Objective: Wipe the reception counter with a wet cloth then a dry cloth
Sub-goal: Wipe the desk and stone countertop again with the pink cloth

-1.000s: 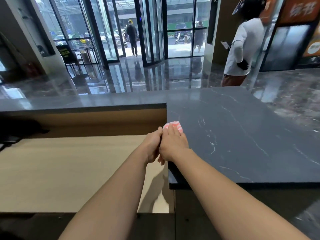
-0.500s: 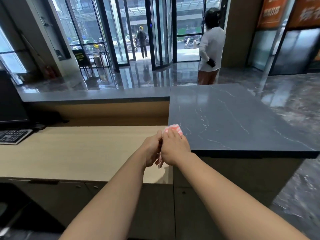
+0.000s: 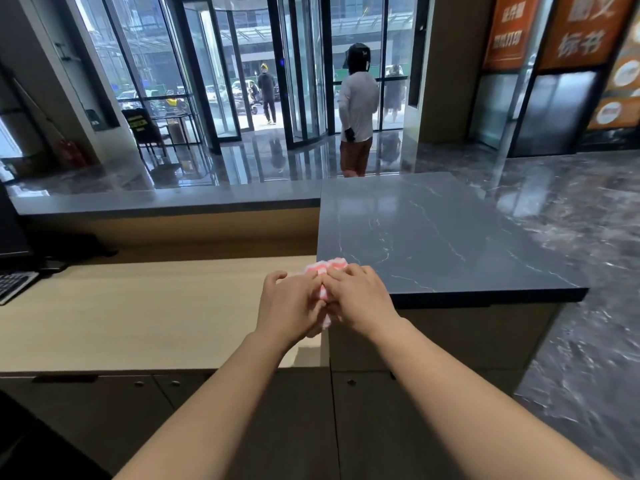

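Observation:
A pink-and-white striped cloth [image 3: 327, 266] is bunched between both my hands, at the near left corner of the dark marble reception counter [image 3: 450, 237]. My left hand [image 3: 289, 303] grips the cloth from the left with curled fingers. From the right, my right hand [image 3: 360, 297] holds it, fingers curled over its top. Only the cloth's upper edge and a strip between the hands show; the hands cover the rest. Both hands hover at the counter's edge, above the seam with the lower beige desk [image 3: 138, 313].
A keyboard [image 3: 14, 285] and a dark monitor [image 3: 10, 230] sit at the far left of the beige desk. A narrow dark ledge [image 3: 166, 202] runs behind it. Cabinet doors [image 3: 242, 410] lie below. A person [image 3: 356, 112] stands near the glass doors beyond the counter.
The view has pulled back and up, so more desk, cabinets and keyboard show. Both hands stay together on the cloth at the counter corner. The person beyond walked left toward the doors.

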### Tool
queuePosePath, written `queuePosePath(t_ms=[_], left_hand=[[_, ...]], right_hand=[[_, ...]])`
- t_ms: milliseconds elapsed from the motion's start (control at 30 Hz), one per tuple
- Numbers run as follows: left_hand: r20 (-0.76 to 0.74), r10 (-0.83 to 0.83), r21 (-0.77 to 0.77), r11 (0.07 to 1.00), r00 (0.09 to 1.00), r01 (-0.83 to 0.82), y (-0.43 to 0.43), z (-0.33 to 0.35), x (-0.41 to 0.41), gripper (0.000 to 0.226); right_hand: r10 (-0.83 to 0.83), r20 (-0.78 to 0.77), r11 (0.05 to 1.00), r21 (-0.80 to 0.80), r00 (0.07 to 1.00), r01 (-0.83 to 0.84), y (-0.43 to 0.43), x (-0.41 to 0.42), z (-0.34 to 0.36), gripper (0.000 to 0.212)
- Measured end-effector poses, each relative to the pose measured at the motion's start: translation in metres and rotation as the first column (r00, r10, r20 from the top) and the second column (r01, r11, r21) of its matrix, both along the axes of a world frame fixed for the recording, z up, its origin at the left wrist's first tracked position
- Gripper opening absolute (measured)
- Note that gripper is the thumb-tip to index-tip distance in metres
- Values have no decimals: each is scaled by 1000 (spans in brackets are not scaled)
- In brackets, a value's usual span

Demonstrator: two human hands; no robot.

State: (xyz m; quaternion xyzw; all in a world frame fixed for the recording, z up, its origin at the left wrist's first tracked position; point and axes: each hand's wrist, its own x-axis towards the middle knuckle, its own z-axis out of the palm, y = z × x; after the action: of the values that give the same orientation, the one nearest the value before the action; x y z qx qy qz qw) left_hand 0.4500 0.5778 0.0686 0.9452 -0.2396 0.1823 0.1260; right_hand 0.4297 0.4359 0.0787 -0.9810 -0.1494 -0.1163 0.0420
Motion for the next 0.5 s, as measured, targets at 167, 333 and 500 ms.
queuePosePath(t_ms=[167,333,500], left_hand=[[88,45,65,997,995,-50,-12,-4,4,20],[109,27,112,993,994,-39,-33,1,-4,27],[101,6,163,986,995,-22,-72,4,-12,25]], right_hand=[[15,24,1000,1,1000,-15,-12,-1,0,47],[-15,71,1000,14,997,14,-24,-5,-5,45],[-90,66,996,-14,994,91,-55,-15,-5,48]])
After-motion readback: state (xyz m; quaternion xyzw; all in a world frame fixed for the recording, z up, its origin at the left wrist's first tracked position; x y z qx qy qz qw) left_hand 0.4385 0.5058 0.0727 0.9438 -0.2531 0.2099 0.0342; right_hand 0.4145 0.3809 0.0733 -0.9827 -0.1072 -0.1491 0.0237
